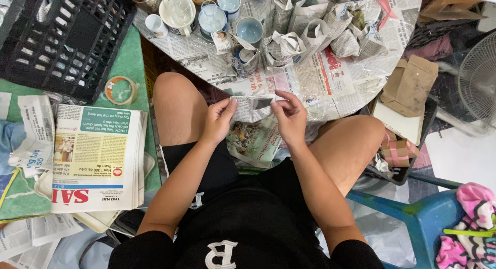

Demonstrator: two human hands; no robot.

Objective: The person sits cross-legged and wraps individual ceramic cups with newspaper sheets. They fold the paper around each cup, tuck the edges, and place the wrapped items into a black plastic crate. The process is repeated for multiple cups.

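Both hands are up at the near edge of the tabletop (330,88), over the person's lap, with a newspaper-wrapped bundle (251,109) stretched between them. Its long axis runs left to right across the view, a dark bit of the thing inside peeking out at the right end. The left hand (219,119) has fingers curled, thumb and fingertips pinching the paper's left end. The right hand (290,116) is bent at the wrist, fingers closed on the right end. Both forearms angle in from the knees. Further back on the tabletop lie more wrapped bundles (315,28) and bare ceramic cups (212,16). To the left, a stack of newspapers (95,158) with a green block on the top page, a tape roll (120,89) and a black crate (62,36).
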